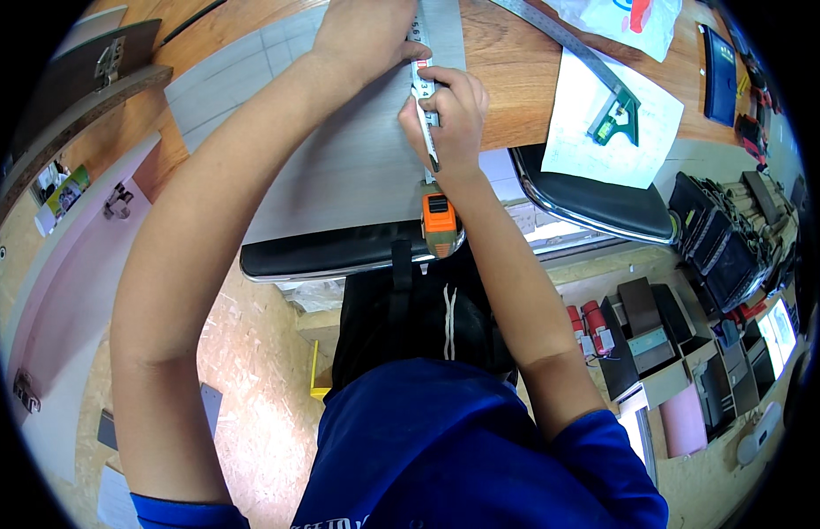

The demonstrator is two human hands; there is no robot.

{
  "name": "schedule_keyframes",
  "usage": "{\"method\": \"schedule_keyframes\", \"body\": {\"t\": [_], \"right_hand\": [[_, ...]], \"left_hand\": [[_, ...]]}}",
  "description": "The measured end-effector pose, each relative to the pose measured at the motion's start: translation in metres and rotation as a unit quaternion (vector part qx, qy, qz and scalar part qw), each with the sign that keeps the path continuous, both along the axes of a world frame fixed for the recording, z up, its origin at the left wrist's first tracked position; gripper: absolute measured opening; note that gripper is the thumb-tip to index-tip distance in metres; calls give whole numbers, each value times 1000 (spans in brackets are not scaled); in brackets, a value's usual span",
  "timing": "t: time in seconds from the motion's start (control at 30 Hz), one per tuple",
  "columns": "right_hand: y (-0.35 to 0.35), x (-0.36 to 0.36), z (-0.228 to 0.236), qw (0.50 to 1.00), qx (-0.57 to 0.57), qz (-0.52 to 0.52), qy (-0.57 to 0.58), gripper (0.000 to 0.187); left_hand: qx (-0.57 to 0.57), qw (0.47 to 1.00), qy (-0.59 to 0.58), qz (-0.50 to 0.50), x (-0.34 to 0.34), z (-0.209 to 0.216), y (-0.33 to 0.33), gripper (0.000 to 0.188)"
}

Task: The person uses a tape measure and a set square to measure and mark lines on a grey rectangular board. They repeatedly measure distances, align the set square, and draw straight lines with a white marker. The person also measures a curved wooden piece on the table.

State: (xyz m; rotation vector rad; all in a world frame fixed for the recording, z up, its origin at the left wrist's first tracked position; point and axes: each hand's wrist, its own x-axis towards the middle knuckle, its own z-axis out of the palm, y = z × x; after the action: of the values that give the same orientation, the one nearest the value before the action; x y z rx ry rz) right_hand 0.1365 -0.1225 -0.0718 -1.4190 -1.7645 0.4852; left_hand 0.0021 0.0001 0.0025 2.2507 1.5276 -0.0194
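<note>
A grey board (339,176) lies on the wooden table in front of me. Along its right part runs the blade of a tape measure (439,231), whose orange and grey case sits at the board's near edge. My left hand (366,40), partly cut off by the top edge, is on the blade with its thumb pressed against it; its other fingers hardly show. Just nearer to me, my right hand (454,115) is closed round a white pen (426,132) with a dark end. The pen slants over the blade, its tip pointing away from me.
To the right, a combination square (617,115) with a green head rests on a white paper sheet (595,159) overhanging a black chair seat (595,203). A plastic bag (634,26) lies at the far right. Hinged panels (75,238) stand at left; open boxes (665,353) sit at lower right.
</note>
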Motion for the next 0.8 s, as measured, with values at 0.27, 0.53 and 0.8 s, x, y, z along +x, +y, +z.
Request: {"method": "schedule_keyframes", "body": {"t": [0.27, 0.53, 0.8], "right_hand": [[3, 2, 9, 999, -13, 11, 42, 22], [-65, 65, 40, 918, -272, -126, 260, 37], [-75, 75, 120, 960, -278, -26, 5, 49]], "left_hand": [[-29, 1000, 1, 5, -1, 2, 2, 68], [46, 999, -27, -9, -3, -18, -4, 74], [-18, 999, 45, 1, 11, 4, 3, 78]]}}
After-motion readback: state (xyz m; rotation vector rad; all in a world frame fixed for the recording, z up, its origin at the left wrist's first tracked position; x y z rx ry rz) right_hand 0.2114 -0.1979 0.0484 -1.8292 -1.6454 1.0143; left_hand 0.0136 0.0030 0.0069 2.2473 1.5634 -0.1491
